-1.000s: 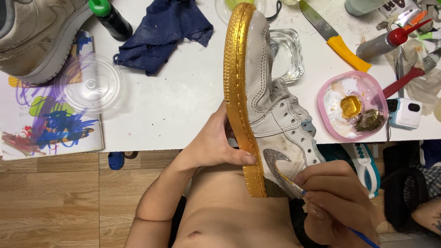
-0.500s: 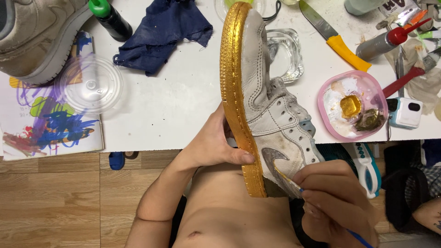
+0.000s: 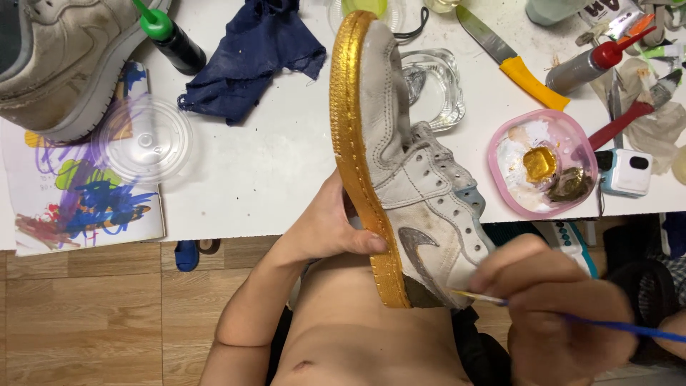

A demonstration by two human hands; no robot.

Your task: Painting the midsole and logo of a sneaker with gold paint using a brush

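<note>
The left hand (image 3: 332, 232) comes up from below and holds the white shoe (image 3: 407, 179) by its gold sole (image 3: 354, 143), with the thumb pressed on the gold edge and the other fingers wrapped behind, out of sight. The shoe stands on its side, toe pointing away, heel near the bare tummy. The right hand (image 3: 550, 307) is curled tight, and its fingers (image 3: 511, 268) pinch a thin paintbrush (image 3: 500, 300) with a blue handle. The brush tip touches the shoe's heel, just left of those fingers. Above the right fingers, on the white desk (image 3: 271, 164), sits a pink dish (image 3: 547, 164) with gold paint in it. Farther up lies a knife with a yellow handle (image 3: 511, 57). Up and left of the left fingers are a dark blue cloth (image 3: 250, 57), a clear plastic lid (image 3: 143, 139), a colourful drawing (image 3: 86, 200) and another grey shoe (image 3: 64, 57). Under the desk is a wood floor (image 3: 107, 314).
</note>
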